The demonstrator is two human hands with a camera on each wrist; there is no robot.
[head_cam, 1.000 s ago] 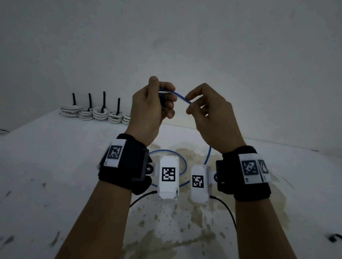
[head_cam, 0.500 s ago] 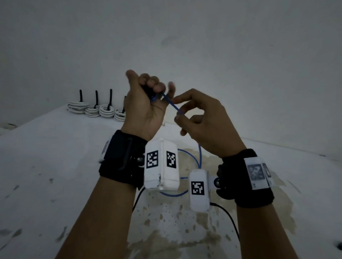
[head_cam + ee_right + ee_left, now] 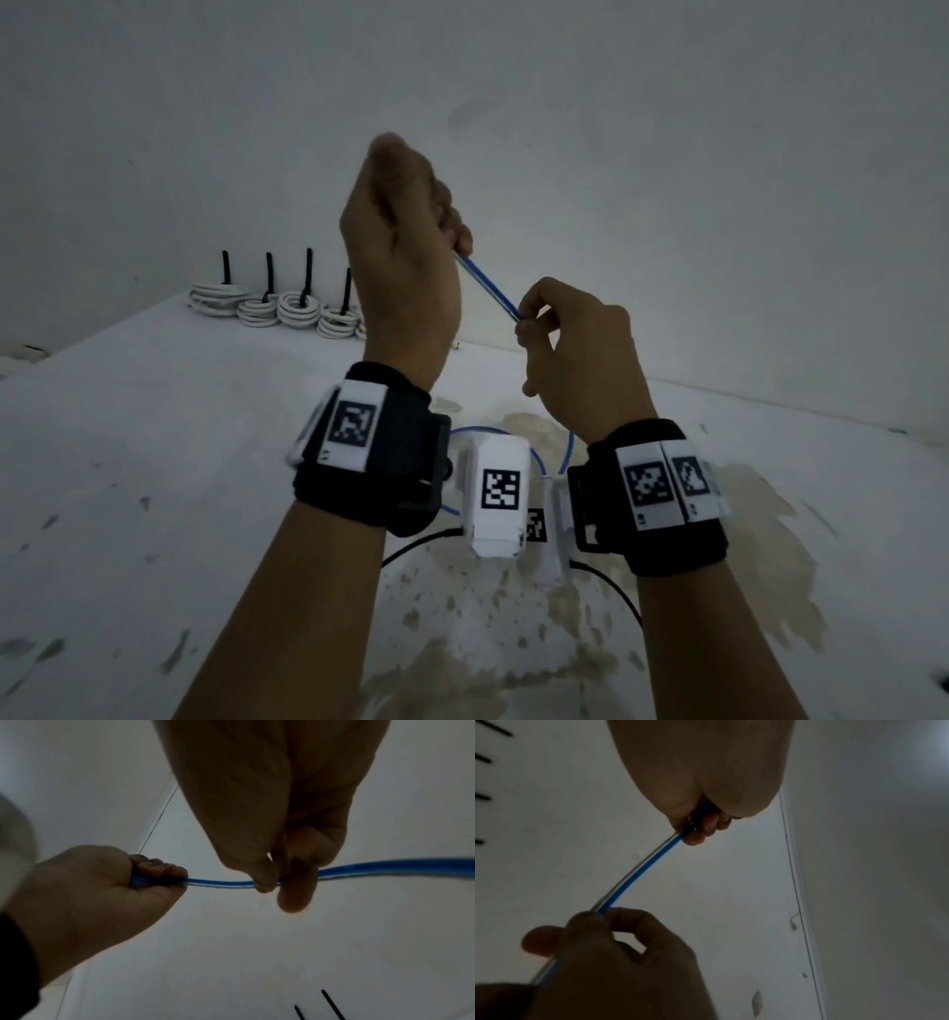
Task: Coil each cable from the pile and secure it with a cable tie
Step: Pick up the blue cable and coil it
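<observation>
A thin blue cable point(image 3: 488, 288) runs taut between both raised hands above the white table point(image 3: 154, 462). My left hand point(image 3: 405, 246) is a fist closed round the cable's end point(image 3: 693, 829), its fingers curled over it point(image 3: 159, 872). My right hand point(image 3: 570, 339) pinches the cable point(image 3: 221, 883) between thumb and forefinger a short way below and to the right point(image 3: 603, 912). The rest of the blue cable point(image 3: 539, 457) hangs down and loops on the table behind the wrist cameras, mostly hidden.
Several white coiled cables point(image 3: 295, 311), each bound with an upright black cable tie point(image 3: 308, 272), stand in a row at the table's far left against the wall. The tabletop point(image 3: 513, 642) near me is stained and flaking. A black wire point(image 3: 416, 547) trails from the wrist cameras.
My left hand has risen and turned, closing into a fist round the cable end. The right hand slid down the cable, so the stretch between the hands is longer and straight.
</observation>
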